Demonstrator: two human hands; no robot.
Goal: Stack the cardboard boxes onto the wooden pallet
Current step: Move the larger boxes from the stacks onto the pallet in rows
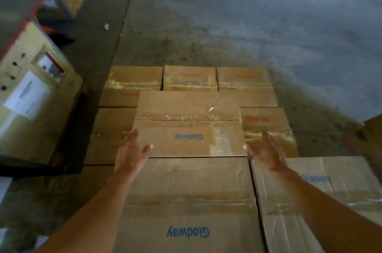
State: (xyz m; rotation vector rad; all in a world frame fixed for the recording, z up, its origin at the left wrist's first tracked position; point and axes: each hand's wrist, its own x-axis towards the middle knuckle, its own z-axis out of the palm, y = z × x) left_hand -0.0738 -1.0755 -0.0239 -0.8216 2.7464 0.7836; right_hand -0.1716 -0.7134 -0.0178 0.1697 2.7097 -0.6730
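A grey concrete floor (pixel 248 14) fills the upper and right part of the frame, stained darker and cracked near the centre. A small white scrap (pixel 106 26) lies upper left. Blurred shelving (pixel 31 4) with red framing stands along the left edge.

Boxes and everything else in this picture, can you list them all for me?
Centre box: one, brown, blue print, sitting on top of the lower boxes between the hands.
Near boxes: two, brown, blue print, closest to the camera.
Lower boxes: at least five, brown, red print, taped, behind and beside the centre box.
Crate: one, pale, paper label, at left.
Floor: grey concrete, beyond the boxes.
White scrap: one, on the floor.
Pallet: not visible.
Left hand: open, at the centre box's left edge.
Right hand: open, at its right edge.
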